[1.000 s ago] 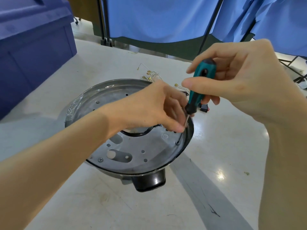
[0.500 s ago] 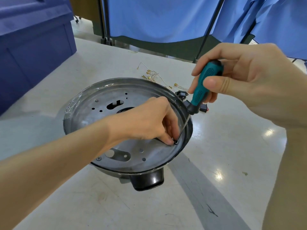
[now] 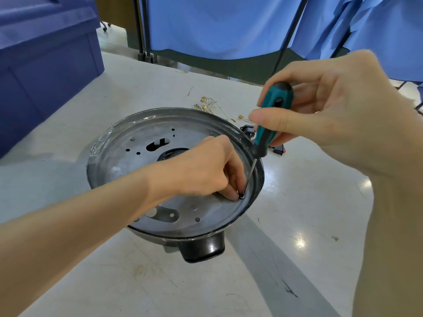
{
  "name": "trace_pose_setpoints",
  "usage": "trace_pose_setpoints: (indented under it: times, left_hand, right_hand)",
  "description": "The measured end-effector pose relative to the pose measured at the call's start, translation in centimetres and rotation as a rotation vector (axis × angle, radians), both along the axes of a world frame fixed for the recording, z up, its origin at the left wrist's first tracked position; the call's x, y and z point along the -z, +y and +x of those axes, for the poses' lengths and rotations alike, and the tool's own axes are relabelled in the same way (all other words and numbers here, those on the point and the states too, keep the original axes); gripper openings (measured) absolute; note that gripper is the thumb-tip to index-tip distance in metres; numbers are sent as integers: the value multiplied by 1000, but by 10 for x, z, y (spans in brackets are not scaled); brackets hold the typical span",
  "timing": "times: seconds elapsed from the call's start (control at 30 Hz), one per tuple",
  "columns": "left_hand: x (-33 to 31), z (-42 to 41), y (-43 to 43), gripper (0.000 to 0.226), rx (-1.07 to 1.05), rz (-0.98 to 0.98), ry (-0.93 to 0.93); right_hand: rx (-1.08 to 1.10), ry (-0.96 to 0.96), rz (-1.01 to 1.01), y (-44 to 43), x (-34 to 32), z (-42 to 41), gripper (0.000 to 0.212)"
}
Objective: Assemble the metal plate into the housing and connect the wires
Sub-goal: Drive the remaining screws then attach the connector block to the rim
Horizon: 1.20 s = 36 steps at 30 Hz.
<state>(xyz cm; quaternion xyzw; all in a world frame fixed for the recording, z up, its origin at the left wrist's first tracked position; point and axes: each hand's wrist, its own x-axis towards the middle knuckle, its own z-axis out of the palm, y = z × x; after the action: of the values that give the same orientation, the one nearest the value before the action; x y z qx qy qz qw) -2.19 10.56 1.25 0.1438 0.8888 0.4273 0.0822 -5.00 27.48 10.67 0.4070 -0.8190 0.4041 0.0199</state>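
Note:
A round dark housing (image 3: 257,179) with a black handle stub (image 3: 202,249) sits on the table. Inside it lies the grey metal plate (image 3: 137,143) with several holes and slots. My left hand (image 3: 206,170) reaches into the housing and pinches a small screw (image 3: 241,196) at the plate's right edge. My right hand (image 3: 332,113) grips a teal and black screwdriver (image 3: 272,115), tilted, with its tip on that screw. Thin wires with brass terminals (image 3: 209,106) lie on the table behind the housing.
A small black part (image 3: 248,130) and another with a red bit (image 3: 278,149) lie right of the housing. A large blue bin (image 3: 45,56) stands at far left. Blue curtains on black stands (image 3: 217,24) hang behind the table's far edge.
My left hand dropped to the plate's right edge and now pinches the screw. The screwdriver tip stays at that hole while my right hand shifted slightly right and the handle tilted.

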Motion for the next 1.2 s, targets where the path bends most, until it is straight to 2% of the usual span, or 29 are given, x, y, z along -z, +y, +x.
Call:
trace_pose_setpoints:
  times: [0.23,0.43,0.5,0.6,0.67,0.73,0.83,0.93,1.0,1.13,1.2]
  left_hand:
    - [2,4,0,15,-26,-11,50]
    - [5,6,11,20,-106,-212,180]
    - [5,7,13,19,-111,-231,179]
    - [4,10,16,18,-105,-227,165]
    - [3,12,14,15,-97,-218,164]
    - [2,14,11,14,-88,-119,179]
    - [1,16,10,22,-102,-6,215]
    - [3,16,15,29,-100,-37,298]
    - [6,14,14,26,-105,-15,294]
    - [5,11,12,23,-89,34,218]
    - [3,11,13,27,-76,49,196]
  right_hand:
    - [232,146,71,-14,4,12,35]
    - [416,210,82,-25,16,22,34]
    - [545,342,90,-31,23,22,35]
    - [710,490,62,-40,29,25,32]
    - [768,490,36,-42,33,25,29]
    - [817,486,-10,-42,36,25,25]
    - [841,464,-62,-39,41,26,24]
    - [788,440,-58,-35,42,24,30]
    - [628,334,-109,-33,36,21,40]
    - [166,-114,-402,-28,10,2,47]
    - [-37,-384,-457,-30,-2,-9,57]
